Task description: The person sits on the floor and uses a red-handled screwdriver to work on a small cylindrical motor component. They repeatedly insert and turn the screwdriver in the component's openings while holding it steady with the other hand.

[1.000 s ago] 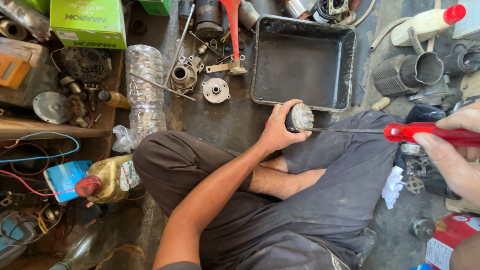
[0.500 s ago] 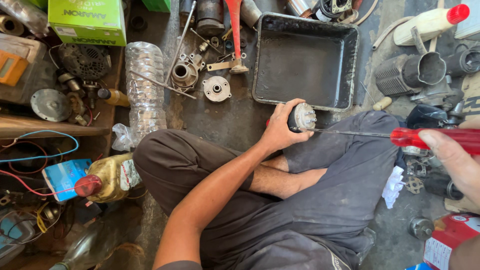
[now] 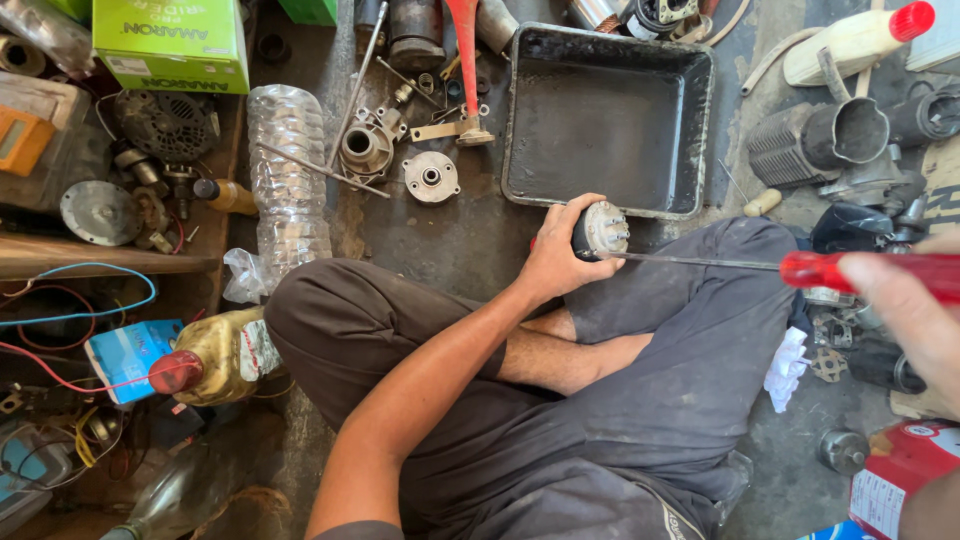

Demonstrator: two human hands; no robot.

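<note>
Just in front of the black metal tray point(image 3: 608, 120), over the raised knee of the seated person, the left hand point(image 3: 556, 262) is wrapped around a small cylindrical motor part point(image 3: 600, 231), fingers curled over its dark body so that its pale, toothed end cap faces right. The right hand point(image 3: 915, 315), at the right edge of the view, is closed on the red handle of a long screwdriver point(image 3: 800, 268), whose thin shaft runs leftward with its tip set against the end cap. The part is held in the air, unsupported by the floor or the tray, and that is where I judge the risk lies: with so long a shaft, a slight tilt of the handle could throw the tip off the cap, and it would then skid towards the thumb and fingers gripping just beside it. The cap looks greasy, which would make such a slip more likely, and a hard push could twist the part out of the hand. On the floor to the far left lie a round flange point(image 3: 431, 176), a clear plastic bottle point(image 3: 288, 180) and loose rods.
</note>
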